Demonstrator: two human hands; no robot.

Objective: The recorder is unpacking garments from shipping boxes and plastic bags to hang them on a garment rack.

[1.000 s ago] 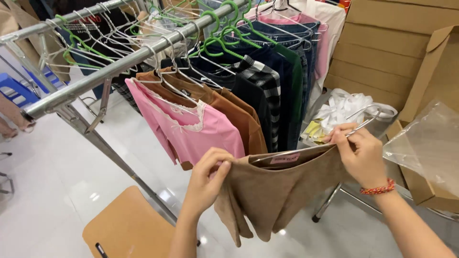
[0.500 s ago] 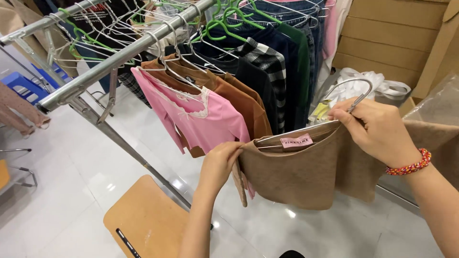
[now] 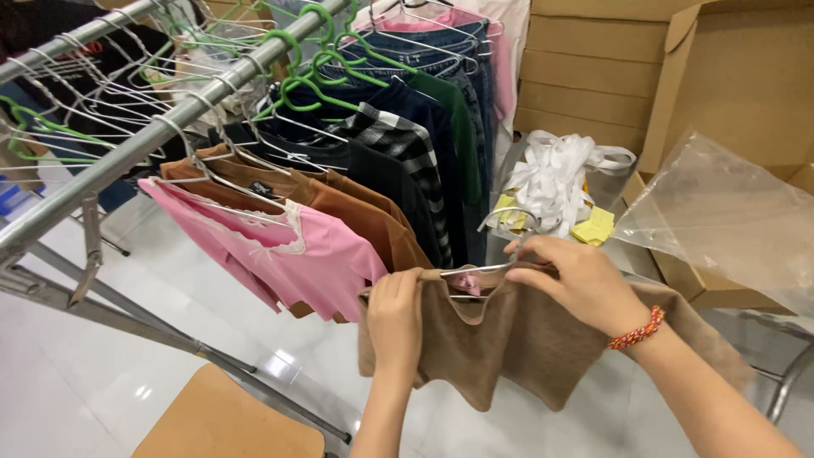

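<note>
A tan knit top [image 3: 500,348] hangs on a wire hanger [image 3: 500,246] in front of me. My left hand [image 3: 395,314] pinches the top's left shoulder. My right hand [image 3: 577,284] grips the hanger at the neckline, a beaded bracelet on its wrist. A pink label shows inside the collar. Just left of the top hangs a pink shirt [image 3: 288,254], the nearest garment on the metal clothes rail [image 3: 161,136].
Brown, black, striped, green and denim garments [image 3: 398,144] hang along the rail on wire and green hangers. Cardboard boxes [image 3: 721,93] stand at right, with a clear plastic bag [image 3: 729,220] and a heap of white ribbon [image 3: 555,174]. A wooden board [image 3: 229,424] lies below.
The tan top has moved left, closer to the pink shirt. My right hand has come down onto the neckline and the hanger's hook now stands above it.
</note>
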